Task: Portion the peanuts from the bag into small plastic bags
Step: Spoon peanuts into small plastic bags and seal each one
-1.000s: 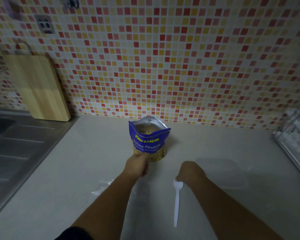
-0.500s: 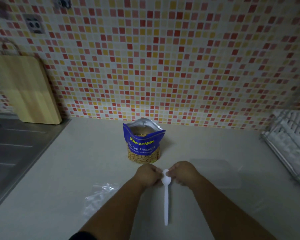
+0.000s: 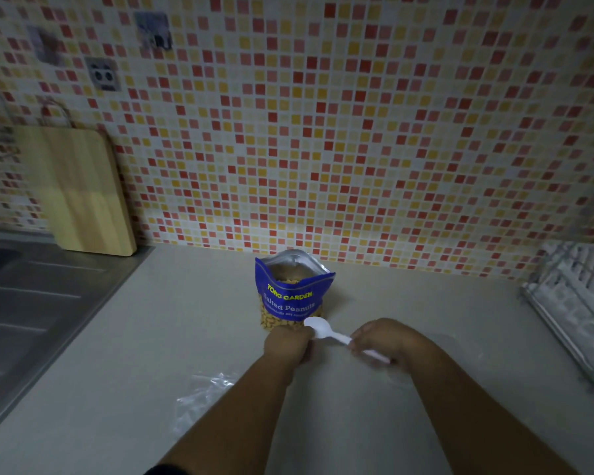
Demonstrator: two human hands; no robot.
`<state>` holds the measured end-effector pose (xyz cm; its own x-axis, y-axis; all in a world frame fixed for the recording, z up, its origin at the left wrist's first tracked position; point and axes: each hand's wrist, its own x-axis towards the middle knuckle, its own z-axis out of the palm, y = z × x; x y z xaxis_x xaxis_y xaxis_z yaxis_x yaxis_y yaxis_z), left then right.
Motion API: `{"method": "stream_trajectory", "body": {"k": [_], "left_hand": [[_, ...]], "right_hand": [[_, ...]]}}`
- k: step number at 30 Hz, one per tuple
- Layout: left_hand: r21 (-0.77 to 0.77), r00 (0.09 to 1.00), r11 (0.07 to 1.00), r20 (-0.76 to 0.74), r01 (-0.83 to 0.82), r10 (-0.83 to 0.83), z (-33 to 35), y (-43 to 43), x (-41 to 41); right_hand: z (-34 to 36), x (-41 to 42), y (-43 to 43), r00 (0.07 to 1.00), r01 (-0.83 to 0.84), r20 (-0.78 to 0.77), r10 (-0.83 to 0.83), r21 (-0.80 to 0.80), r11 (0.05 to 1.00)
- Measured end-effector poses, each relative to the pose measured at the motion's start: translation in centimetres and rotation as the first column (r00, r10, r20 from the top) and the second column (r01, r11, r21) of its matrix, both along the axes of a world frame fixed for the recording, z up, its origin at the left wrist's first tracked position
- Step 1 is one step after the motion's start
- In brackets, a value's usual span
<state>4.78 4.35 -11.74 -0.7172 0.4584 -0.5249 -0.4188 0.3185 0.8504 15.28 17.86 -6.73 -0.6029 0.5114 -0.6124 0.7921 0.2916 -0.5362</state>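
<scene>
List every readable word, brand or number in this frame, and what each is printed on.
"TONG GARDEN": yellow, on the blue peanut bag.
"Salted Peanuts": white, just below on the same bag.
Smaller line under that: too blurred to read.
Wall stickers: blurred, no readable text.

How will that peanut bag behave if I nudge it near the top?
The peanut bag stands upright on the counter, so a push up high would probably tip it rather than slide it. Peanuts show just inside the open top, so it looks fairly full and likely spills if it falls. That top is bowed, so it probably crumples under fingers.
</scene>
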Motion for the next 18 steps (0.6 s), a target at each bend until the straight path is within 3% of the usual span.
{"method": "stream_trajectory", "body": {"k": [2,4,7,10,14,18], "left_hand": [[0.048,1.0,0.999,0.027,0.013,-0.014,0.6,-0.6,0.0],[0.015,1.0,0.999,0.012,0.028,-0.029,1.0,-1.6,-0.5],[-0.061,0.999,0.998,-0.051,-0.009,0.006,1.2,-3.7,-2.0],[-0.12,0.991,0.99,-0.118,-0.071,0.057,1.3,-5.9,-3.7],[-0.174,0.978,0.979,-0.2,-0.102,0.066,1.4,-8.2,-5.9],[-0.2,0.969,0.966,-0.218,-0.165,0.121,1.1,-10.4,-7.5]], "right_hand": [[1.5,-0.7,1.0,0.996,-0.087,0.059,0.073,0.283,0.955],[3.3,-0.8,1.9,1.0,-0.015,0.019,0.006,0.527,0.85],[5.3,-1.6,2.5,0.96,0.208,-0.275,-0.05,0.581,0.787],[6.9,-4.0,1.5,0.919,0.174,-0.381,0.097,0.615,0.769],[7.5,-7.7,-0.3,0.92,0.0,-0.269,0.284,0.727,0.687],[7.8,-10.3,-2.3,0.906,-0.289,0.047,0.42,0.794,0.534]]}}
